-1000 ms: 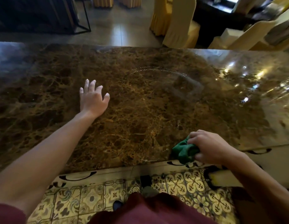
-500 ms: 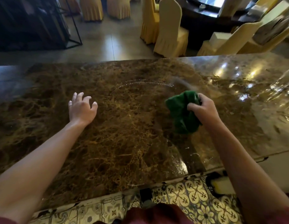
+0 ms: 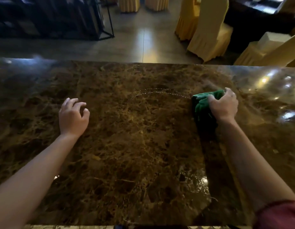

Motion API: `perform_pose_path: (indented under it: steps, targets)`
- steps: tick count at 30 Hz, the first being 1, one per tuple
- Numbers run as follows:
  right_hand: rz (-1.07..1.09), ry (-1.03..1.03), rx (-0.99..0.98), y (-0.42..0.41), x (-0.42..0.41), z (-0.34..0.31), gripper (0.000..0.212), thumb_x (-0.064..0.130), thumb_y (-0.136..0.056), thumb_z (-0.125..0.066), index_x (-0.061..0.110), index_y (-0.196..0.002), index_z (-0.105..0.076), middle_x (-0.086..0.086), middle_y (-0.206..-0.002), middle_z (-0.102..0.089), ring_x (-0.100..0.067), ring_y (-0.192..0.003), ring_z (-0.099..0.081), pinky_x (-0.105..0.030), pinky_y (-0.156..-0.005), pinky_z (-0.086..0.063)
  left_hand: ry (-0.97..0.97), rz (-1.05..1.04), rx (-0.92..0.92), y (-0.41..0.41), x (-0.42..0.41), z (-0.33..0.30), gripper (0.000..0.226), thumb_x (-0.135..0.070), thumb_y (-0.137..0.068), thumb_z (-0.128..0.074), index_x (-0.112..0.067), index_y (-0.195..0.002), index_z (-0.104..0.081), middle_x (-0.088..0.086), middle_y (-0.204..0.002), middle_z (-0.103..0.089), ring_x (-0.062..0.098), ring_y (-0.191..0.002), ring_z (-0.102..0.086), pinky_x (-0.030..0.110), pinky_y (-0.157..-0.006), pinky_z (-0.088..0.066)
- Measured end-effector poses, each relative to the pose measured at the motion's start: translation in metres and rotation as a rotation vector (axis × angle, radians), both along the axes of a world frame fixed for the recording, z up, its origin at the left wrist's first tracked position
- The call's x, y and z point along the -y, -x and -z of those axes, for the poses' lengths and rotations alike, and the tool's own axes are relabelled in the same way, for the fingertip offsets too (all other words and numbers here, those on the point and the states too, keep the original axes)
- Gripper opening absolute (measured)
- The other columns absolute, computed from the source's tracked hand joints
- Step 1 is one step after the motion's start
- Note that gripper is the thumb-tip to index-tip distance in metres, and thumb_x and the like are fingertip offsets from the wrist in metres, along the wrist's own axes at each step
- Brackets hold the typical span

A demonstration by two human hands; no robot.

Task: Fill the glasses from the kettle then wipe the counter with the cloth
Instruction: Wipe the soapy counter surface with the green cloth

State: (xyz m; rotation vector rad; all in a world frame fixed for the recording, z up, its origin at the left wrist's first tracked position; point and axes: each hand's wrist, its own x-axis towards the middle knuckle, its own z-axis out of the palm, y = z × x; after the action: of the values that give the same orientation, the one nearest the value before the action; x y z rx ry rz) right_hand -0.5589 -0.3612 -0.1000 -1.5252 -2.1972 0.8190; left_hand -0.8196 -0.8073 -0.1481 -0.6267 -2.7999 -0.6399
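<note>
Your right hand [image 3: 223, 105] grips the bunched dark green cloth [image 3: 203, 106], fingers curled over its top and pressing it down onto the glossy brown veined marble counter [image 3: 143, 154]. The cloth sits on the right half of the counter, toward the far edge, with its lower part trailing back along your wrist. Just left of the cloth, a thin curved line of water droplets [image 3: 153, 92] arcs across the stone and ends at the cloth's left edge.

Your left hand [image 3: 72, 117] rests on the left half of the counter, well apart from the cloth, its fingers loosely curled with the tips on the stone, holding nothing. Both forearms stretch out over the marble, and a dark red sleeve [image 3: 280, 215] shows at your right elbow.

A wet sheen [image 3: 201, 182] glints on the near right part of the surface. Beyond the far edge stand chairs in yellow fabric covers [image 3: 209, 30] on a grey tiled floor [image 3: 135, 38].
</note>
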Motion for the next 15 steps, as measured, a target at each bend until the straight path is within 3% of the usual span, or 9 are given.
perform_pose_path:
  steps: [2,4,8,15]
  targets:
    - [-0.068,-0.111,0.229,0.009,0.011,0.012,0.082,0.061,-0.093,-0.057,0.009,-0.153,-0.038,-0.022,-0.163,-0.032,-0.042,-0.149,-0.031,-0.057,-0.119,-0.029,-0.003,-0.021,0.011,0.0,0.001,0.004,0.028,-0.016,-0.098,-0.06,-0.003,-0.12,-0.07,0.02,-0.141,-0.057,0.039,-0.142,-0.04,0.055,-0.117,-0.032]
    - [-0.097,-0.16,0.335,0.019,0.021,0.02,0.084,0.064,-0.093,-0.055,0.006,-0.152,-0.041,-0.026,-0.165,-0.026,-0.046,-0.15,-0.026,-0.059,-0.119,-0.027,-0.002,-0.036,0.02,-0.002,0.0,0.007,0.029,-0.017,-0.099,-0.059,-0.003,-0.122,-0.069,0.02,-0.141,-0.057,0.038,-0.142,-0.04,0.054,-0.117,-0.031]
    - [-0.208,-0.282,0.314,0.043,0.027,0.025,0.079,0.057,-0.09,-0.061,0.008,-0.15,-0.046,-0.026,-0.163,-0.031,-0.043,-0.151,-0.028,-0.057,-0.122,-0.026,-0.004,-0.029,-0.011,-0.002,-0.001,0.01,0.029,-0.015,-0.097,-0.061,-0.002,-0.121,-0.068,0.022,-0.138,-0.06,0.04,-0.14,-0.044,0.053,-0.117,-0.032]
    - [-0.367,-0.316,0.25,0.099,0.058,0.023,0.077,0.055,-0.089,-0.062,0.011,-0.15,-0.048,-0.021,-0.164,-0.033,-0.038,-0.152,-0.028,-0.053,-0.123,-0.025,0.028,-0.021,-0.037,-0.002,-0.001,0.01,0.029,-0.019,-0.096,-0.06,-0.005,-0.121,-0.067,0.018,-0.134,-0.062,0.035,-0.134,-0.05,0.053,-0.114,-0.038]
